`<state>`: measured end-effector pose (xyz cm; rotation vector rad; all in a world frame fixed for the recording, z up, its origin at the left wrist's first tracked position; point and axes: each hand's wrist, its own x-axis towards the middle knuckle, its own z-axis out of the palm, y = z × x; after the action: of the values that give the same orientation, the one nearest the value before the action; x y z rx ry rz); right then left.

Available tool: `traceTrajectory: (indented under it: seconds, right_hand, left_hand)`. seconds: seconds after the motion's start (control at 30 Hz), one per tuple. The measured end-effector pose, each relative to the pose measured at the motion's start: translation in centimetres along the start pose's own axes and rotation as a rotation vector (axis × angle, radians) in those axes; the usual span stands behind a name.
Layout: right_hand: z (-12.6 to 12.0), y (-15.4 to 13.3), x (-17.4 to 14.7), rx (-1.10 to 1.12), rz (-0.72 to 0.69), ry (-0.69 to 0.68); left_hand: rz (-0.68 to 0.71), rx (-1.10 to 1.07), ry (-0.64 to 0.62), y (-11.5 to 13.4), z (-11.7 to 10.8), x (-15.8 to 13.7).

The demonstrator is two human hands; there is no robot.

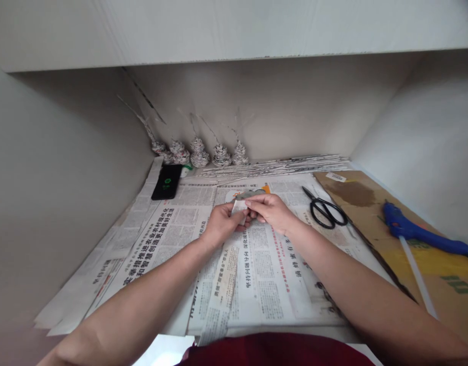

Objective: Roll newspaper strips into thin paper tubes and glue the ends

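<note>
Between my two hands, over the middle of the newspaper-covered surface, is a small piece of newspaper (239, 206). My left hand (221, 222) grips its lower left part, with the thumb lying across it. The fingertips of my right hand (270, 209) pinch its upper right edge. Below my hands a long newspaper strip (222, 284) lies on the sheets and runs toward my body. A grey cloth-like thing (251, 194) shows just behind my fingers, partly hidden by them.
Newspaper sheets (142, 254) cover the surface. At the back stand several woven paper gourd shapes (199, 152) beside a bundle of thin paper rods (279, 166). A black phone (167, 182) lies left. Black-handled scissors (325, 208) and a blue glue gun (416, 229) on cardboard (371, 223) lie right.
</note>
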<state>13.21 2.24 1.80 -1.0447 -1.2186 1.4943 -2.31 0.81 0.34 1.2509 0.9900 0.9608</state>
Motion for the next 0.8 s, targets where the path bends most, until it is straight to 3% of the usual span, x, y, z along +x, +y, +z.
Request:
traceTrajectory:
  seconds: [0.43,0.63,0.8]
  right_hand:
    - [0.74,0.38,0.07,0.007,0.025,0.145]
    - [0.06,-0.02,-0.09,-0.037,-0.016,-0.003]
    - [0.25,-0.25,-0.22,0.005,0.021,0.023]
  left_hand:
    - [0.045,0.079,0.001,-0.01,-0.09,0.01]
    - [-0.002,-0.001,0.000,0.67,-0.08,-0.14]
    - [-0.007,-0.012,-0.021,0.79,0.02,-0.19]
